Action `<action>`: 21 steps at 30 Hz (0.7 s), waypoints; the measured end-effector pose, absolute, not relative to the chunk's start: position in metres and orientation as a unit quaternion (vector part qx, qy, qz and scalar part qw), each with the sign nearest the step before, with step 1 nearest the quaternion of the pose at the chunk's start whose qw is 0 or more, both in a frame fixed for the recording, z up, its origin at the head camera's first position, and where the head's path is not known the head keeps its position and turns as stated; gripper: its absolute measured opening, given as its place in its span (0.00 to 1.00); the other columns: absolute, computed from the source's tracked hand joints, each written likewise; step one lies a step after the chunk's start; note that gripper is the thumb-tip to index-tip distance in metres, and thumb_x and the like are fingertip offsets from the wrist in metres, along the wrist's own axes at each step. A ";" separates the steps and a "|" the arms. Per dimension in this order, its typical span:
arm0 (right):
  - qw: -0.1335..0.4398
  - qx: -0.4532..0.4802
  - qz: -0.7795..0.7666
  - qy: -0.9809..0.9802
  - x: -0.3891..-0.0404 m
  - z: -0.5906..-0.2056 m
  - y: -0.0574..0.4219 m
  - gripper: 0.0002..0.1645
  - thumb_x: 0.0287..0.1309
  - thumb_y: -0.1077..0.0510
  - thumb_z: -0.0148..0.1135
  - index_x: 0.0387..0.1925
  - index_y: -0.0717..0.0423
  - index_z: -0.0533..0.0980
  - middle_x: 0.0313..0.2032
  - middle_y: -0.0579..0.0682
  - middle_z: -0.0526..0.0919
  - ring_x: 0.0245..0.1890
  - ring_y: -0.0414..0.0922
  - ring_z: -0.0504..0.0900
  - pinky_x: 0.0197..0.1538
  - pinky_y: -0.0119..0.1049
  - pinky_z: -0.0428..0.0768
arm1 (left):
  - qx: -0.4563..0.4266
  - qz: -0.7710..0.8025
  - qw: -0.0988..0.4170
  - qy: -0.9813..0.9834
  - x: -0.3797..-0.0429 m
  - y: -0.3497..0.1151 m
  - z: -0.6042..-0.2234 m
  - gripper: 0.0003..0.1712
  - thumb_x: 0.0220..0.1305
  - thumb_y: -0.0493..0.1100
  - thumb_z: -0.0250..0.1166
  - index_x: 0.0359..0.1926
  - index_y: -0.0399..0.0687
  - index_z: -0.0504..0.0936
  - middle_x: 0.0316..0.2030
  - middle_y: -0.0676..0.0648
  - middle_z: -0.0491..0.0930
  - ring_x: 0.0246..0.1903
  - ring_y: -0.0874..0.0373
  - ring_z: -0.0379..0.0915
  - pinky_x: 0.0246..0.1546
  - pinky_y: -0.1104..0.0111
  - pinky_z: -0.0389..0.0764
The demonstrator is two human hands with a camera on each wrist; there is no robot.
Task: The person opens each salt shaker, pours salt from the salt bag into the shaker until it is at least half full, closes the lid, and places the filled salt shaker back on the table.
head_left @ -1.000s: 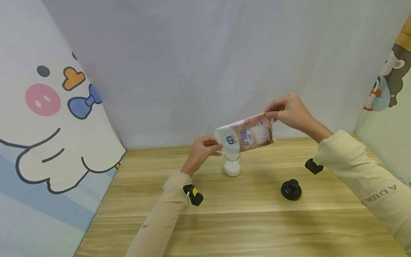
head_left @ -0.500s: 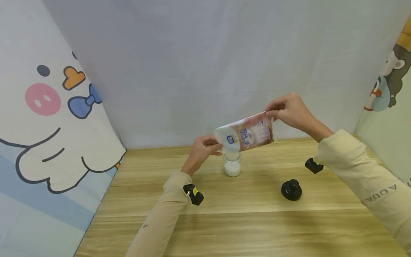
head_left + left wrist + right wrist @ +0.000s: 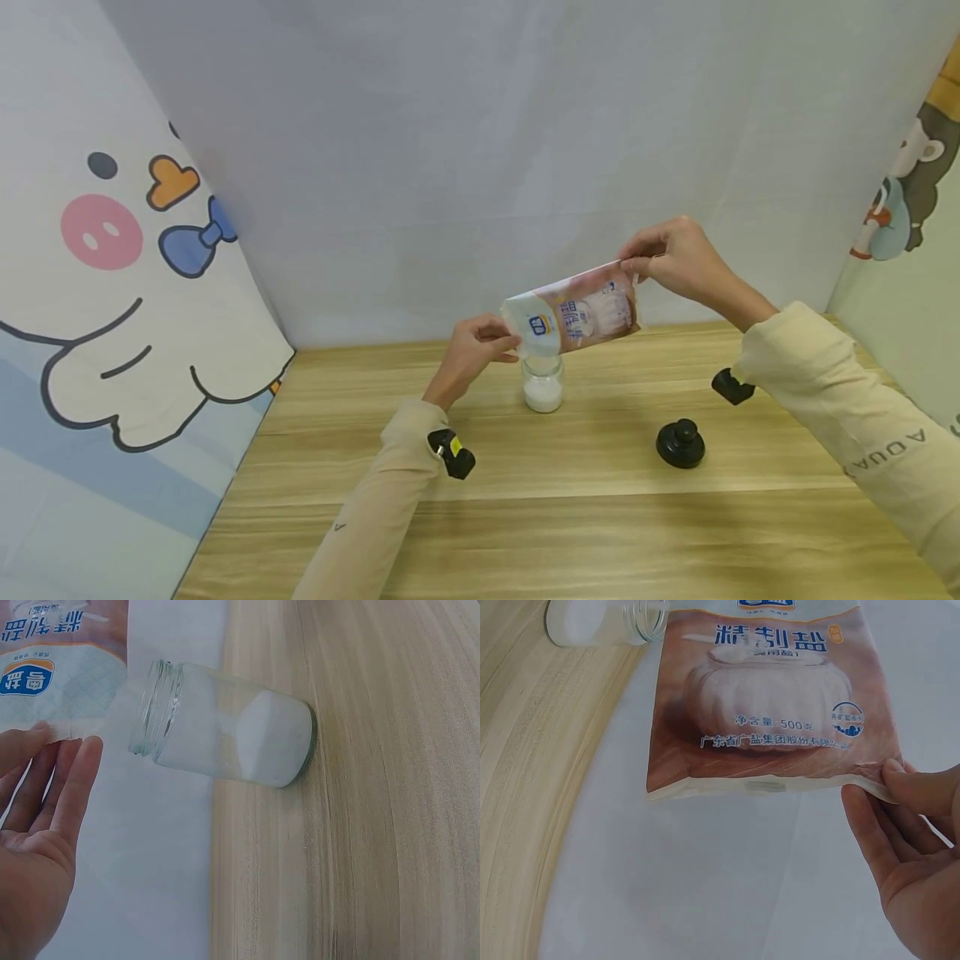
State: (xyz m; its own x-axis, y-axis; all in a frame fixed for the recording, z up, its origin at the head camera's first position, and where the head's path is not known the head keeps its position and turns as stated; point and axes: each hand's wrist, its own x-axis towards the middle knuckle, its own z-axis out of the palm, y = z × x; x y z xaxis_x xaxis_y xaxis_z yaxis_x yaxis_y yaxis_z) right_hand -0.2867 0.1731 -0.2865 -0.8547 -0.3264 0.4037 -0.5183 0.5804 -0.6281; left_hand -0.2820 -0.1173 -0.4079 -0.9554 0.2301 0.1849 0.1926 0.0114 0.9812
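Note:
A pink and pale blue salt bag (image 3: 573, 310) is held in the air by both hands, sloping down to the left. My left hand (image 3: 472, 350) pinches its lower end between thumb and fingers, close above a glass jar (image 3: 543, 367). At the raised bottom end, my right hand (image 3: 678, 258) pinches a corner. The jar stands upright on the table, without a lid, and white salt (image 3: 274, 739) fills its lower part. In the left wrist view, a faint whitish streak shows between the bag's end and the jar's mouth.
A round black lid with a knob (image 3: 680, 443) lies on the wooden table (image 3: 562, 533), right of the jar and nearer the front. Behind the table hangs a pale cloth backdrop (image 3: 480, 167). Printed cartoon panels stand at the left and right.

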 end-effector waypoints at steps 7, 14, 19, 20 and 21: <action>0.125 0.240 0.388 -0.881 -0.287 -0.286 0.172 0.05 0.58 0.67 0.62 0.32 0.63 0.83 0.30 0.57 0.85 0.25 0.45 0.81 0.27 0.31 0.81 | 0.167 0.687 0.010 0.708 -0.292 -0.120 -0.419 0.06 0.58 0.32 0.66 0.34 0.31 0.78 0.35 0.38 0.82 0.37 0.49 0.81 0.38 0.58 0.87; 0.124 0.235 0.390 -0.882 -0.286 -0.286 0.172 0.05 0.58 0.67 0.62 0.32 0.63 0.83 0.30 0.57 0.84 0.26 0.45 0.81 0.27 0.31 0.81 | 0.150 0.684 0.016 0.714 -0.280 -0.118 -0.407 0.09 0.58 0.31 0.65 0.37 0.27 0.77 0.36 0.36 0.81 0.38 0.47 0.80 0.39 0.57 0.86; 0.122 0.235 0.390 -0.882 -0.285 -0.285 0.172 0.05 0.58 0.67 0.62 0.32 0.63 0.83 0.30 0.57 0.84 0.26 0.45 0.81 0.27 0.31 0.81 | 0.144 0.682 0.015 0.717 -0.280 -0.117 -0.406 0.09 0.58 0.30 0.65 0.37 0.25 0.77 0.37 0.34 0.80 0.39 0.45 0.80 0.40 0.57 0.86; 0.122 0.235 0.390 -0.882 -0.285 -0.285 0.172 0.05 0.58 0.67 0.62 0.32 0.63 0.83 0.30 0.57 0.84 0.26 0.46 0.81 0.27 0.31 0.81 | 0.147 0.682 0.014 0.716 -0.280 -0.118 -0.406 0.09 0.58 0.30 0.65 0.37 0.26 0.77 0.37 0.34 0.81 0.38 0.45 0.80 0.39 0.57 0.86; 0.122 0.235 0.390 -0.882 -0.285 -0.285 0.172 0.05 0.58 0.67 0.62 0.32 0.63 0.83 0.31 0.57 0.85 0.26 0.46 0.81 0.27 0.32 0.81 | 0.152 0.683 0.012 0.715 -0.280 -0.118 -0.406 0.08 0.58 0.30 0.65 0.37 0.26 0.77 0.37 0.34 0.81 0.38 0.46 0.80 0.39 0.57 0.86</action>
State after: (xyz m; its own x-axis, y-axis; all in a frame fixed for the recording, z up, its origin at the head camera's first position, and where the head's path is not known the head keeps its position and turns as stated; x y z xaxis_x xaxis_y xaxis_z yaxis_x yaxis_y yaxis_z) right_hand -0.2849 0.1718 -0.2847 -0.8596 -0.3205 0.3979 -0.5100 0.5851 -0.6305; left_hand -0.2798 -0.1183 -0.4062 -0.9537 0.2337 0.1893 0.1998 0.0215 0.9796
